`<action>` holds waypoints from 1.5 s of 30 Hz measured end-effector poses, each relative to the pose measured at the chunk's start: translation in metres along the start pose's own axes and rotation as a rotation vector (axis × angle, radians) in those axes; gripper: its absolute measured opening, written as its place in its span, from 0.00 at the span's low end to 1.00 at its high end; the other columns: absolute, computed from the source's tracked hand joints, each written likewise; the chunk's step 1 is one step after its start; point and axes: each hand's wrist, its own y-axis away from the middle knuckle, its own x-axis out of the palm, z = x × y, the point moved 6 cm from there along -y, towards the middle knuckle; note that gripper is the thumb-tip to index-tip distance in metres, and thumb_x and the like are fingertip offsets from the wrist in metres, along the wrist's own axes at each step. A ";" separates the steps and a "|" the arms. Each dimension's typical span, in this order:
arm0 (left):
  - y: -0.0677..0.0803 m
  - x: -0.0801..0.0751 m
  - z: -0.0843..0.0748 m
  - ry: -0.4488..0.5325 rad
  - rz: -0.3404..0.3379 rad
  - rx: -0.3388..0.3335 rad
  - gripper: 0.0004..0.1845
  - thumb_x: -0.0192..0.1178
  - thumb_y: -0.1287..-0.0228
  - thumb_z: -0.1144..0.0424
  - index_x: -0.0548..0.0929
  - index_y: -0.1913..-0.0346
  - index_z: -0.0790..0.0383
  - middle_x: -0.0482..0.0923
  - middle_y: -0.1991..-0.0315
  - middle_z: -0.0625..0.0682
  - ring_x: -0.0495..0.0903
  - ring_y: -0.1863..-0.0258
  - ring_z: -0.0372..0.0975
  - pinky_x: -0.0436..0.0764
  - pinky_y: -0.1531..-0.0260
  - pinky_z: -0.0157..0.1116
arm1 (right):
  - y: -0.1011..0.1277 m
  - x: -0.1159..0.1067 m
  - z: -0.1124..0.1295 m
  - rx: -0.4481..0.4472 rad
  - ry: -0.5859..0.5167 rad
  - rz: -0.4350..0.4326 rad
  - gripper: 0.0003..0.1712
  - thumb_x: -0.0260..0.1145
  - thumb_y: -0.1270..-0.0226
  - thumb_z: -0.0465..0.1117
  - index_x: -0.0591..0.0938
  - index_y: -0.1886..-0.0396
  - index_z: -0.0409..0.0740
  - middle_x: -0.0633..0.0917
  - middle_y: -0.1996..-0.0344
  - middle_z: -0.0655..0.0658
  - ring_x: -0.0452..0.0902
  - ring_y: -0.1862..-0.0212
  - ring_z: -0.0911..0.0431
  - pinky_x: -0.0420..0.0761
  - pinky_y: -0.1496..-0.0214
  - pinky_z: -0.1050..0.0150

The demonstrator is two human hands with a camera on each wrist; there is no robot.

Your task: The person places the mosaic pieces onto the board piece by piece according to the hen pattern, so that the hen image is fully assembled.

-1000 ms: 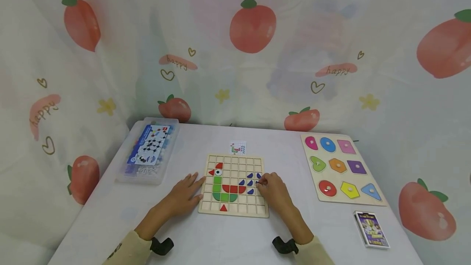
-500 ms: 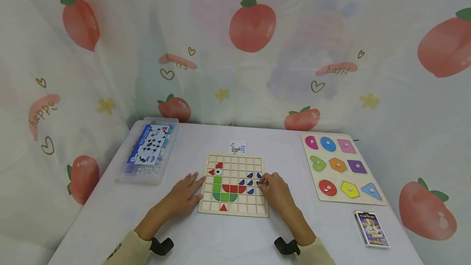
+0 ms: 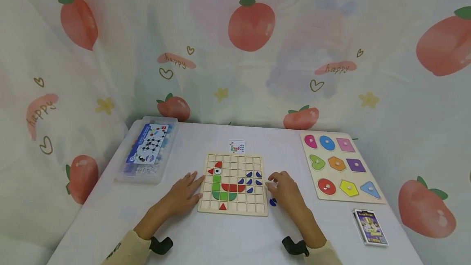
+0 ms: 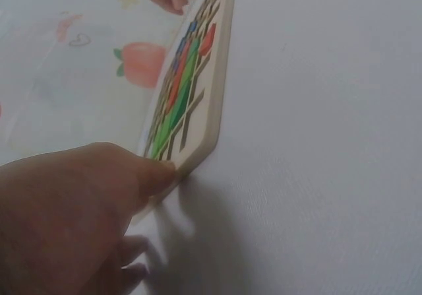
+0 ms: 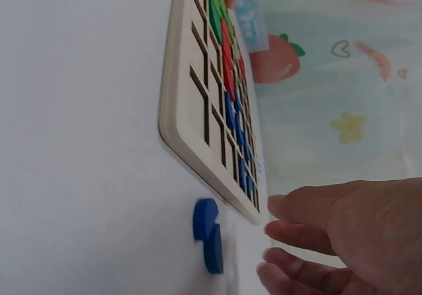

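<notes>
A wooden grid board (image 3: 232, 207) lies on the white table and bears a bird made of red, green and blue pieces. My left hand (image 3: 185, 192) rests flat on the table, fingers against the board's left edge; in the left wrist view the thumb (image 4: 155, 176) touches the board (image 4: 217, 103). My right hand (image 3: 284, 189) hovers just right of the board, fingers relaxed and holding nothing. Two loose blue pieces (image 3: 272, 202) lie on the table beside it, also seen as blue pieces (image 5: 208, 232) under the fingers (image 5: 297, 232) near the board (image 5: 181, 97).
A clear plastic box (image 3: 149, 150) with a printed sheet stands at the left. A shape puzzle board (image 3: 340, 167) lies at the right, with a card box (image 3: 369, 227) in front of it. A small picture card (image 3: 237, 147) lies behind the grid board. A peach-print curtain hangs all round.
My right hand has let go of a blue piece in the board's right column and drawn back to the right, off the board. The loose blue pieces on the table now show. The left hand stayed.
</notes>
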 end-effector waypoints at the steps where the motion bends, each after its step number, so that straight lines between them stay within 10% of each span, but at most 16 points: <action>1: 0.000 0.000 0.000 0.001 0.001 -0.001 0.34 0.57 0.21 0.51 0.64 0.17 0.55 0.55 0.16 0.61 0.51 0.16 0.59 0.56 0.20 0.62 | 0.001 -0.003 -0.003 0.010 0.004 0.015 0.14 0.72 0.29 0.43 0.87 0.48 0.41 0.83 0.56 0.41 0.79 0.59 0.52 0.88 0.55 0.56; 11: -0.001 0.001 0.002 -0.004 -0.002 0.001 0.34 0.57 0.21 0.52 0.65 0.18 0.55 0.55 0.16 0.62 0.52 0.16 0.60 0.56 0.21 0.62 | 0.021 -0.005 -0.023 0.053 0.030 0.201 0.21 0.82 0.41 0.44 0.83 0.52 0.44 0.80 0.60 0.45 0.76 0.58 0.52 0.85 0.54 0.51; 20: 0.000 0.000 0.001 -0.002 0.002 0.007 0.34 0.57 0.21 0.52 0.64 0.17 0.55 0.55 0.16 0.62 0.51 0.16 0.60 0.56 0.21 0.62 | 0.032 0.006 -0.021 0.004 0.051 0.129 0.12 0.80 0.37 0.42 0.83 0.63 0.48 0.76 0.71 0.50 0.72 0.66 0.55 0.70 0.58 0.54; 45: -0.002 0.002 0.003 -0.002 0.010 0.006 0.34 0.57 0.20 0.51 0.63 0.17 0.54 0.54 0.16 0.61 0.50 0.16 0.59 0.55 0.20 0.62 | 0.045 0.013 -0.017 -0.039 0.079 0.077 0.10 0.76 0.33 0.36 0.87 0.53 0.44 0.81 0.67 0.51 0.75 0.64 0.58 0.84 0.54 0.56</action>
